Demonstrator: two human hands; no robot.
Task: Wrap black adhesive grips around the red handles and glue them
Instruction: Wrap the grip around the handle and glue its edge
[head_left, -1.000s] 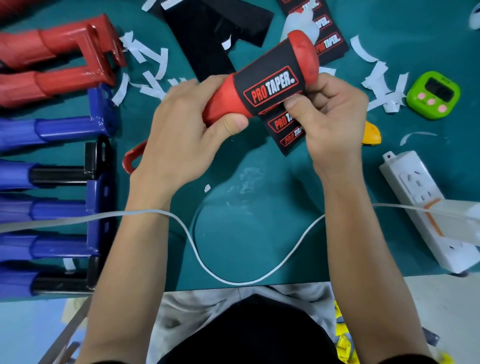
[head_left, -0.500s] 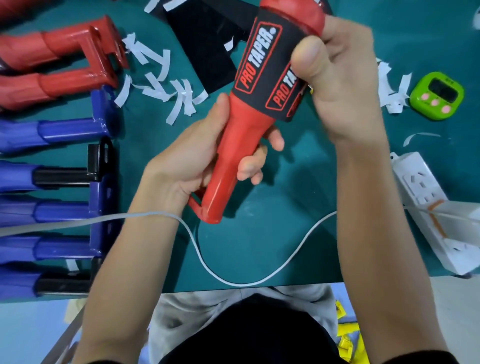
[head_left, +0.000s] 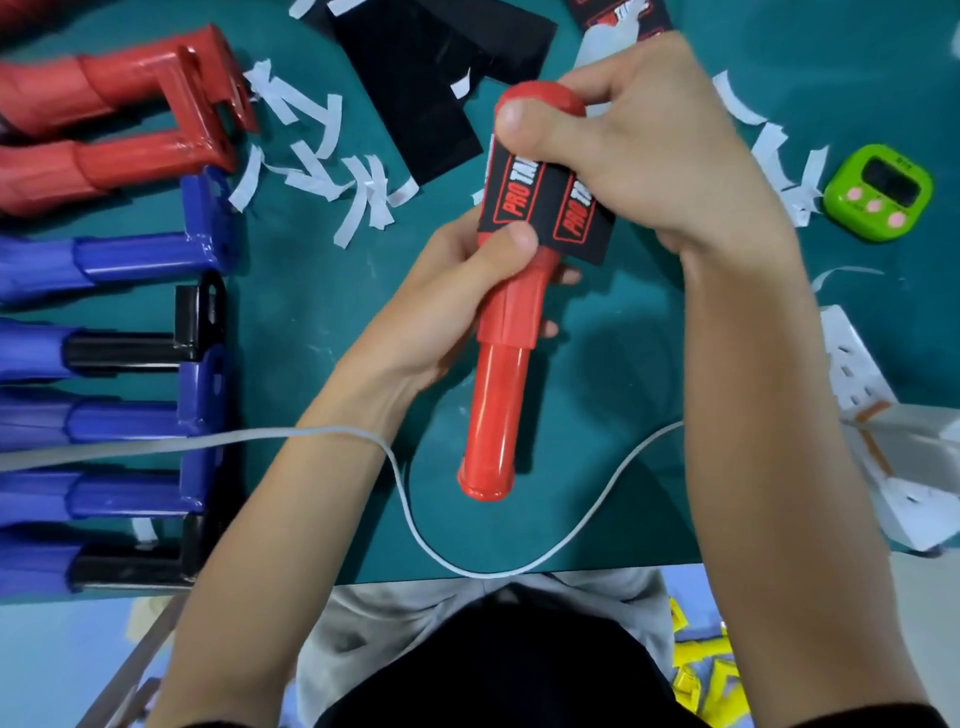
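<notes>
A red handle (head_left: 496, 395) stands nearly upright over the green mat, its open end toward me. My left hand (head_left: 447, 317) grips its middle, thumb pressing the lower edge of the black grip (head_left: 524, 202) printed PRO TAPER. My right hand (head_left: 644, 150) holds the handle's rounded top, thumb across the red cap and fingers curled over the grip. The grip's free edge sticks out at the lower right, apart from the handle. More black grip sheets (head_left: 431, 88) lie flat at the back.
Red handles (head_left: 119, 119), blue handles (head_left: 130, 254) and black ones lie in a row at the left. White backing strips (head_left: 322, 156) litter the mat. A green timer (head_left: 878, 195) and a white power strip (head_left: 872, 415) sit at the right; a white cable (head_left: 415, 525) loops in front.
The handle has swung from lying across to nearly upright and turned, showing the grip's overlapping edge. My right hand moved onto the top; my left hand slid up to the grip's lower edge.
</notes>
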